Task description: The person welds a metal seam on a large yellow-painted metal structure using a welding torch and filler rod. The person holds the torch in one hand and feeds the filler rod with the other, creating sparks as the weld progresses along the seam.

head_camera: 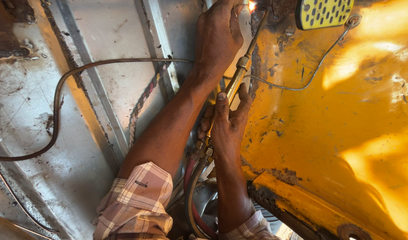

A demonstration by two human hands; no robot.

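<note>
Both hands up at the seam between grey sheet metal and yellow panel (346, 133), top centre of frame.

Right hand (226, 126), centre: fingers and thumb closed round the brass torch (236, 80), gripping its handle just above the hose fittings. Torch runs up and slightly right from my grip; its tip ends at a small bright flame (251, 6) at the top edge, on the rusty seam.

Left hand (217, 38), upper centre: fingers curled loosely, resting against the metal just left of the torch neck, beside the flame. Cannot tell whether it holds anything; fingertips are hidden.

Hoses (194, 195), red and dark, drop from the torch base to the bottom of frame between my forearms.

Thin wire (317, 66) loops across the yellow panel toward a perforated yellow plate (324, 12), upper right. Dark cable (57, 102) arcs across the grey sheet (30, 133), left half. Plaid sleeves (137, 204) rolled up, bottom centre.
</note>
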